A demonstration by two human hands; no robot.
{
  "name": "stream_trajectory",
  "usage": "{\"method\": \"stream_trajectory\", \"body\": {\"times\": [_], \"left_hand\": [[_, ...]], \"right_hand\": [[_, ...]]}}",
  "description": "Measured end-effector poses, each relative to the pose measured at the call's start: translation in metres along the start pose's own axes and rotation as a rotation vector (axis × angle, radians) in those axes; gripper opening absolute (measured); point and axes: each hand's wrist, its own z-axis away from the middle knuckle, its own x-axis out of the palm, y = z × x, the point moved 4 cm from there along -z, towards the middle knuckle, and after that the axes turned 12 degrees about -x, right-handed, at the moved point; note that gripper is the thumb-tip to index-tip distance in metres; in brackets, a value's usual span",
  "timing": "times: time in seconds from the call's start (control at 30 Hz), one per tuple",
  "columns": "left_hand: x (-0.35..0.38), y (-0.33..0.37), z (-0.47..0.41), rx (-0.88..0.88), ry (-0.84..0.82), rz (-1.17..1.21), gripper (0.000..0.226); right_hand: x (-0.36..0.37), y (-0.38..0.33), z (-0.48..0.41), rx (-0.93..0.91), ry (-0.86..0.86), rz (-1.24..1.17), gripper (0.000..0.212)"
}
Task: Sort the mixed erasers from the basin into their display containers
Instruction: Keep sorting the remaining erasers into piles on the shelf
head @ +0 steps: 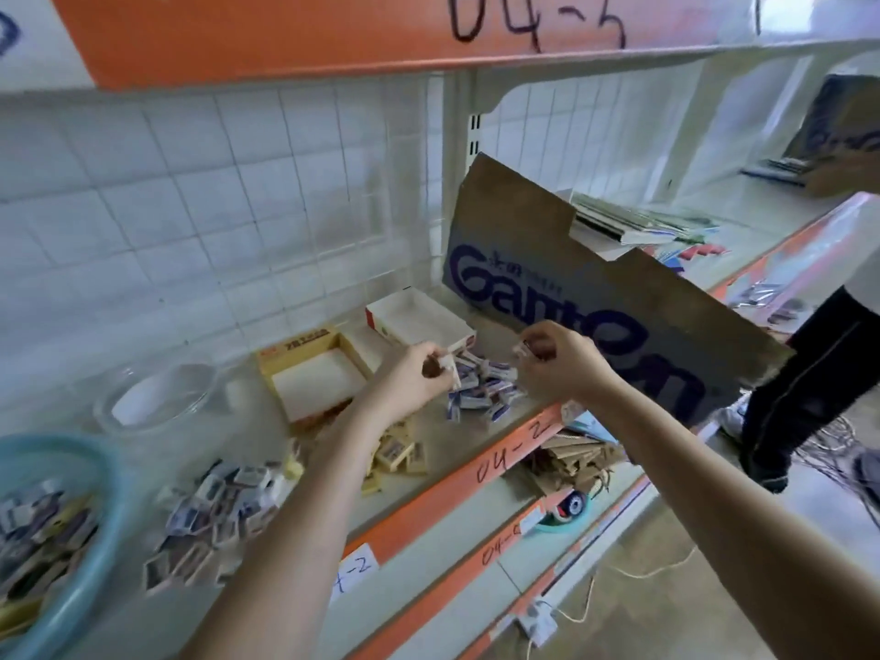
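Lower left of frame: blue basin (97,559), partly cut off by the edge, with mixed erasers inside.
Just right of it on the shelf (443,450): loose heap of dark-labelled erasers (214,512), blurred.
Centre, partly under the left forearm: small group of yellow-sleeved erasers (397,457).
Shelf front edge: orange strip (481,469) with handwritten "04-2".

Centre of frame, both hands raised above a pile of blue-and-white erasers (481,390).
Left hand (412,373): fingers curled, pinching a small white eraser (448,366) at the fingertips.
Right hand (557,362): fingers curled, pinching a small pale piece (522,350). Too blurred to tell whether it is an eraser or a wrapper.
The hands are apart, with the pile below and between them.

Behind the left hand: open yellow box (305,347), white floor showing, nothing seen in it.
Just right of that and a little further back: open white box with red side (376,321), also showing a bare floor.
Left of the yellow box: clear glass bowl (157,397).

Right of centre: sheet of brown cardboard (595,297) with large blue lettering, standing tilted on the shelf behind the right hand.
Behind it: stack of books (633,223).
Right edge: legs of a second person in dark trousers (819,373).
Top of frame: orange edge of the upper shelf (285,35), marked "04-5".
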Motion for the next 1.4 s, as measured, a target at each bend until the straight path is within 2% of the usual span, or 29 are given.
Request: {"method": "stream_trajectory", "body": {"times": [0.17,0.23,0.37,0.43,0.53,0.6,0.7,0.87,1.0,1.13,1.27,1.33,1.4], "left_hand": [[0.044,0.008,-0.012,0.006,-0.091,-0.161,0.039],[0.053,0.004,-0.015,0.015,0.001,-0.19,0.047],[0.056,0.003,-0.01,-0.003,0.283,-0.122,0.061],[0.067,0.007,-0.009,0.026,0.315,-0.152,0.067],[0.088,0.008,-0.012,-0.04,0.238,-0.233,0.069],[0.096,0.007,-0.011,-0.089,0.222,-0.353,0.069],[0.102,0.009,-0.003,-0.095,0.283,-0.414,0.067],[0.108,0.009,0.01,-0.038,0.437,-0.27,0.05],[0.106,0.006,0.008,-0.094,0.395,-0.205,0.048],[0.11,0.003,0.002,-0.176,0.243,-0.307,0.064],[0.114,-0.001,-0.004,-0.244,0.123,-0.379,0.065],[0.114,-0.002,-0.004,-0.246,0.12,-0.378,0.064],[0.113,-0.002,-0.003,-0.247,0.158,-0.336,0.072]], "right_hand": [[0.025,0.014,-0.007,-0.134,-0.196,0.139,0.028],[0.039,0.018,-0.012,-0.202,-0.236,0.174,0.034],[0.057,0.024,-0.017,-0.304,-0.294,0.16,0.057],[0.067,0.027,-0.018,-0.337,-0.321,0.138,0.059],[0.073,0.033,-0.025,-0.394,-0.272,0.123,0.052],[0.072,0.037,-0.03,-0.37,-0.237,0.105,0.048],[0.074,0.044,-0.035,-0.298,-0.185,0.094,0.045],[0.074,0.055,-0.034,-0.242,-0.061,0.094,0.048],[0.068,0.05,-0.031,-0.333,-0.087,-0.038,0.049],[0.068,0.047,-0.03,-0.41,-0.125,-0.092,0.062],[0.066,0.046,-0.035,-0.333,-0.223,-0.226,0.072],[0.059,0.048,-0.034,-0.253,-0.258,-0.376,0.076],[0.054,0.055,-0.032,-0.186,-0.257,-0.468,0.071]]}}
